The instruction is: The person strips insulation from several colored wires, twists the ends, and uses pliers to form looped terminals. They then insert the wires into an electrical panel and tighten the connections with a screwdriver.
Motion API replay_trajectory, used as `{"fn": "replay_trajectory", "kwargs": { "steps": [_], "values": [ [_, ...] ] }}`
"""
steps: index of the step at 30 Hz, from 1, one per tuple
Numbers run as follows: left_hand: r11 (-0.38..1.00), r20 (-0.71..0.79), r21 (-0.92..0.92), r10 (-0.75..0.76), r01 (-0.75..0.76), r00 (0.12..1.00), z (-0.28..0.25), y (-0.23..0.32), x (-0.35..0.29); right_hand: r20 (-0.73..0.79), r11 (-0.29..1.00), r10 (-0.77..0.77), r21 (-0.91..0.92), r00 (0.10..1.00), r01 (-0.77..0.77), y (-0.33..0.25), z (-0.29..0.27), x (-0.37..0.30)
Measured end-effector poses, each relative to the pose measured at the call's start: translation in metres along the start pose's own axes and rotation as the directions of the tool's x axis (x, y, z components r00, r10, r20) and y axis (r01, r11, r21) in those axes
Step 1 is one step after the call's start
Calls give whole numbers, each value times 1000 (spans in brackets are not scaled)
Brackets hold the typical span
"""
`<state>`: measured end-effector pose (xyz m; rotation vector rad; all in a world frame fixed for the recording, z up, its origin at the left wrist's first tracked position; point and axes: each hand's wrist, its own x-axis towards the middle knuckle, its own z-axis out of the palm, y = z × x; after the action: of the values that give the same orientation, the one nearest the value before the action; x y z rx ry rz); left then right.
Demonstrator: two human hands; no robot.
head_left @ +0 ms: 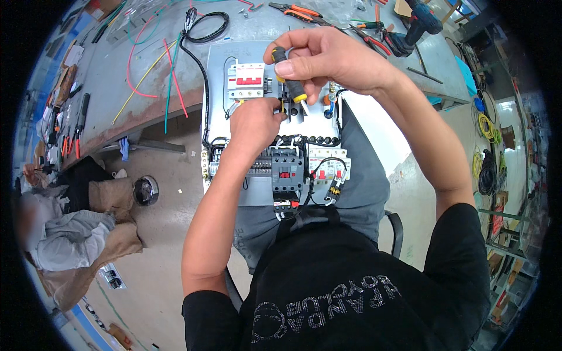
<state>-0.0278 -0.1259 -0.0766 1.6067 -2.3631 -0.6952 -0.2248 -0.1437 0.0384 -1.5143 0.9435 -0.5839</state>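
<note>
My right hand (319, 61) grips a screwdriver (297, 89) by its black and yellow handle, above the upper part of a pale mounting plate (218, 117). Just below, my left hand (255, 124) has its fingers drawn together against small dark parts on the plate; whatever they pinch is hidden. A white breaker (249, 81) with red levers sits beyond my left hand. Nearer to me, a dark grey contactor (287, 171) is mounted between a terminal strip (258, 166) and small white breakers (328, 167). A black wire bundle (205, 88) runs along the plate's left side.
The plate spans my lap and the grey worktable (187, 88). Loose coloured wires (139, 86) lie at its left, orange-handled pliers (301, 11) and a cordless drill (414, 26) at the far right. A person (70, 228) sits at the left beside a round container (146, 191).
</note>
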Motion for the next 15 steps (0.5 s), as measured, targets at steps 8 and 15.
{"fn": "replay_trajectory", "kwargs": {
  "steps": [8,15],
  "values": [
    [999,-30,-20,31,-32,999,6,-8,3,194,507,-525,-710,829,488,-11,-17,-6],
    [998,-58,-13,59,-60,997,6,-8,2,401,389,-416,-733,816,559,-26,-29,-12]
  ]
}}
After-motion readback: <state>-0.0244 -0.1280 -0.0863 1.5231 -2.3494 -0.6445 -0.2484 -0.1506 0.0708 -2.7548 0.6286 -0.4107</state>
